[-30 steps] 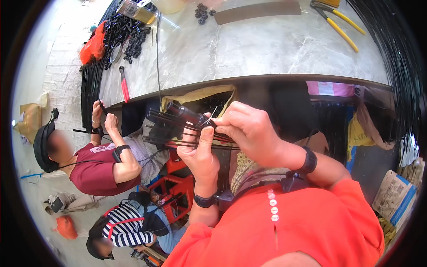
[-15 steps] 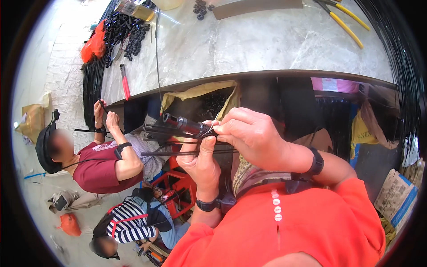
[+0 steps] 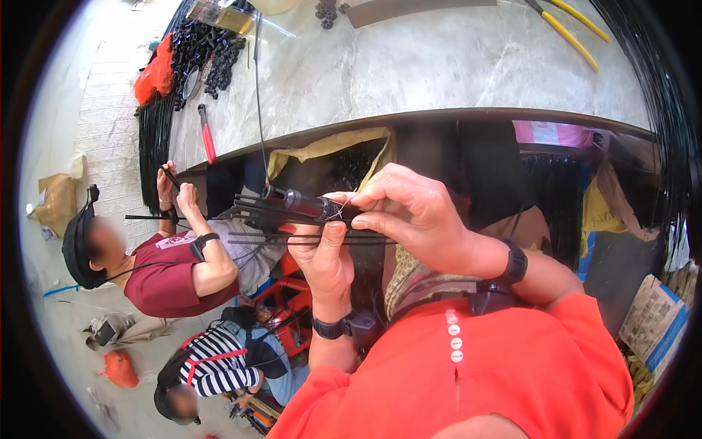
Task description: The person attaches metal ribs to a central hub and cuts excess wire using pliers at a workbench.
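Tube (image 3: pixel 301 203), glossy black, cylindrical, gripped with thin black rods (image 3: pixel 256 210) in left hand (image 3: pixel 327 256); right hand (image 3: pixel 420 219) curls beside pale thin strand (image 3: pixel 339 211), pinch unclear; printed brown-and-blue cardboard (image 3: pixel 648 320) farther right.

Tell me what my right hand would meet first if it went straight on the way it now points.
Your right hand points leftward, so it would probably first meet the pale strands by the black tube in your left hand; it may even be touching them, depth is unclear.

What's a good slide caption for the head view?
Left hand holding a black tube and rods, right hand by a white strand.
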The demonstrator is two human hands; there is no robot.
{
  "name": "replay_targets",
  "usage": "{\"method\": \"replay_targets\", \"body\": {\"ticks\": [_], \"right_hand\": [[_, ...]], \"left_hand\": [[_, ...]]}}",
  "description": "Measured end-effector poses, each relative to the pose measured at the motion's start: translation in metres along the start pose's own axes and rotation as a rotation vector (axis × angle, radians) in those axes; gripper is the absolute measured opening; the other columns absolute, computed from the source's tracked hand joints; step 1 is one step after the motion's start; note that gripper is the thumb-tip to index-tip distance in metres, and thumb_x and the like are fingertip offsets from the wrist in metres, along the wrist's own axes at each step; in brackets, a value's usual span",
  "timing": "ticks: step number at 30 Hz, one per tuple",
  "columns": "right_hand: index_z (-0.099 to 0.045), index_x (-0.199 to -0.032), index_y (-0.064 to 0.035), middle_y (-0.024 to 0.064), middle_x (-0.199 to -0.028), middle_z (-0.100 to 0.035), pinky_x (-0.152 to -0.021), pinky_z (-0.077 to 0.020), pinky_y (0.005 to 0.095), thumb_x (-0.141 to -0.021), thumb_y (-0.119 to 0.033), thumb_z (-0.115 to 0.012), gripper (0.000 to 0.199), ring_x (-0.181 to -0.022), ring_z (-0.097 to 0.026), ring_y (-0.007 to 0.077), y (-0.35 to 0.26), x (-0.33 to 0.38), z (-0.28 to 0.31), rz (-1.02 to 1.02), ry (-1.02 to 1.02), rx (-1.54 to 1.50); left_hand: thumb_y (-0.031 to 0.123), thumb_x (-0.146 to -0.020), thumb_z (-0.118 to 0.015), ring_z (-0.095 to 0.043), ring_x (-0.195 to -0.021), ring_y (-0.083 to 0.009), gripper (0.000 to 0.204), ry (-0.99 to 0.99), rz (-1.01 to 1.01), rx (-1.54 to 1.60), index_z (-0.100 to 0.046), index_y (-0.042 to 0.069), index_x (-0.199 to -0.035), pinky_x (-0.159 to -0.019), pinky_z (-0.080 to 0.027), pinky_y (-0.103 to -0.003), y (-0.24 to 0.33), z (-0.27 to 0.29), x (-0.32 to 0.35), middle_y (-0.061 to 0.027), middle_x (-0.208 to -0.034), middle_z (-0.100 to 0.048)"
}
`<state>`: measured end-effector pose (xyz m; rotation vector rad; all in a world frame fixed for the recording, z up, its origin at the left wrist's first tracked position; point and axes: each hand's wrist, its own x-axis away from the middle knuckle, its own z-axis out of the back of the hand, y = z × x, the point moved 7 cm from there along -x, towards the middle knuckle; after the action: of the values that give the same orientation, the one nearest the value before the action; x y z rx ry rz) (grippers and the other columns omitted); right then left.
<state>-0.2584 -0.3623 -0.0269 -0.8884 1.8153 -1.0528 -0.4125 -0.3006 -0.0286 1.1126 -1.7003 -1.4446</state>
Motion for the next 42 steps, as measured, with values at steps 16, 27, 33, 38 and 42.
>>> {"method": "replay_targets", "body": {"ticks": [16,27,33,38,42], "right_hand": [[-0.064,-0.093,-0.0012,0.0115,-0.086,-0.06,-0.068,-0.0517,0.0376,-0.081,-0.001,-0.069,0.013,-0.079,-0.062,0.0298,-0.027,0.006,-0.005,0.239,0.065,0.285],[-0.065,-0.092,0.0019,0.0126,-0.082,-0.059,-0.065,-0.0492,0.037,-0.083,0.0,-0.068,0.01,-0.077,-0.06,0.0298,-0.022,0.006,-0.007,0.134,0.002,0.174],[-0.065,-0.093,0.0016,0.0123,-0.083,-0.059,-0.064,-0.0497,0.0352,-0.083,0.001,-0.068,0.011,-0.077,-0.061,0.0283,-0.021,0.006,-0.006,0.124,0.012,0.206],[-0.066,-0.094,0.0005,0.0106,-0.083,-0.059,-0.064,-0.0495,0.0318,-0.084,0.002,-0.07,0.011,-0.076,-0.062,0.0234,-0.016,0.0,0.003,0.059,0.004,0.124],[-0.067,-0.092,0.0004,0.0096,-0.083,-0.059,-0.064,-0.0486,0.0301,-0.083,0.004,-0.071,0.011,-0.075,-0.062,0.0206,-0.023,-0.001,0.009,-0.02,-0.014,0.09]], "left_hand": [[0.003,-0.084,-0.076,-0.065,-0.1,-0.0209,0.034,0.138,-0.04,-0.004,-0.066,-0.004,-0.115,-0.094,-0.05,-0.034,0.001,0.006,0.01,-0.0149,-0.109,-0.07],[-0.002,-0.084,-0.074,-0.066,-0.094,-0.0171,0.031,0.235,-0.085,-0.077,-0.068,-0.005,-0.114,-0.091,-0.051,-0.031,0.007,-0.002,0.017,-0.0138,-0.107,-0.071],[-0.002,-0.086,-0.072,-0.065,-0.095,-0.016,0.029,0.227,-0.079,-0.091,-0.067,-0.006,-0.115,-0.09,-0.051,-0.029,0.005,-0.006,0.014,-0.0127,-0.108,-0.071],[0.0,-0.088,-0.071,-0.065,-0.092,-0.0145,0.029,0.168,-0.033,-0.135,-0.066,-0.005,-0.116,-0.083,-0.051,-0.027,0.008,-0.014,0.009,-0.0114,-0.107,-0.07],[0.007,-0.091,-0.07,-0.065,-0.083,-0.0126,0.028,0.121,-0.049,-0.161,-0.065,-0.004,-0.116,-0.067,-0.052,-0.022,0.009,-0.021,0.011,-0.0097,-0.102,-0.07]]}}
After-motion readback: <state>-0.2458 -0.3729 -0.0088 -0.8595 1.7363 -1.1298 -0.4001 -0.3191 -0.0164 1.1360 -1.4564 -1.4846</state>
